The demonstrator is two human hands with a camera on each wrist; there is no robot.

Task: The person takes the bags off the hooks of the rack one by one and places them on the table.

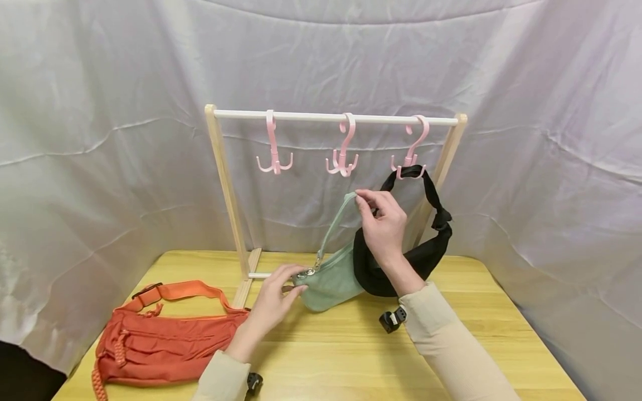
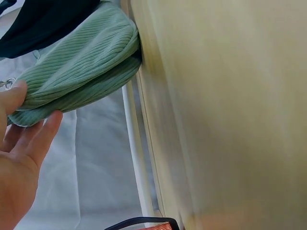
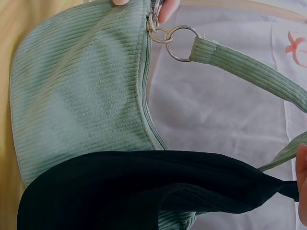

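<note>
A light green corduroy shoulder bag [image 1: 331,284] is held up just above the table, in front of the rack. My left hand [image 1: 273,295] pinches its left end beside the zipper, thumb on one face and fingers on the other in the left wrist view. Raised higher, my right hand [image 1: 383,223] pinches the top of the green strap [image 1: 332,228] between thumb and fingertips. Metal rings [image 3: 182,43] join strap and bag in the right wrist view. A black bag [image 1: 433,250] hangs by its knotted strap from the right pink hook [image 1: 420,133] and partly covers the green bag.
The wooden rack's white bar [image 1: 311,116] also carries a middle pink hook [image 1: 347,139] and a left pink hook [image 1: 272,139], with nothing hanging from them. An orange-red bag [image 1: 165,345] lies at the table's left. Grey curtain [image 1: 311,61] surrounds the wooden table [image 1: 341,356].
</note>
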